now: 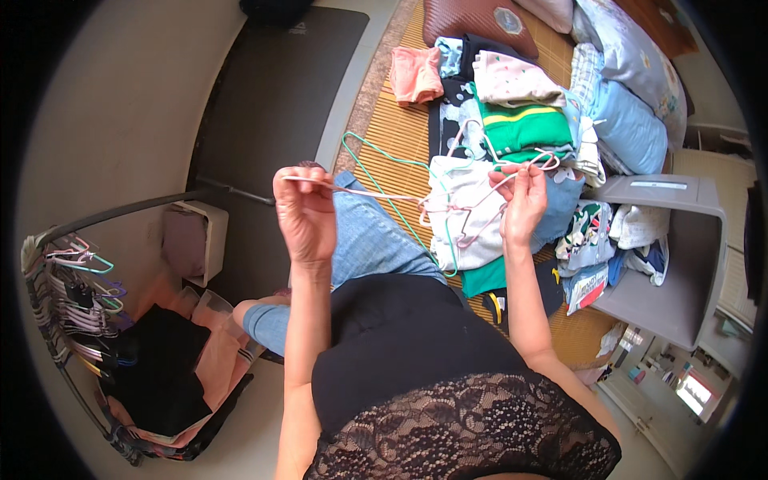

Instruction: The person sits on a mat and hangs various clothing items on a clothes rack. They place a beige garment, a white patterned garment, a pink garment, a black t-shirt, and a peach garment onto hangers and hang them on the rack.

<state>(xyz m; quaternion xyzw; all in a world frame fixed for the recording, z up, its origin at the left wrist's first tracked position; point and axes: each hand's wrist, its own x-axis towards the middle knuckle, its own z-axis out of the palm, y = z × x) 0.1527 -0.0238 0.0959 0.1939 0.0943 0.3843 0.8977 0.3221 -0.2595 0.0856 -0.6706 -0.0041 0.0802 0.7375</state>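
My left hand (306,214) is raised over my lap, fingers curled round one end of a thin pink clothes hanger (376,194). The hanger stretches across toward my right hand (525,202), which pinches pink hanger wire near its looped end. Between the hands the pink wires cross, and I cannot tell how many hangers there are. A green hanger (379,162) hangs or lies just beyond them, tangled with the pink ones in view. Behind them lies a light grey garment (464,228) on the mat.
Folded clothes, including a green stack (524,132) and a coral piece (416,74), lie on the bamboo mat (392,120). A grey storage bin (680,280) on its side holds clothes at right. A rack with hangers (80,300) stands at left, beside dark and peach garments (164,372).
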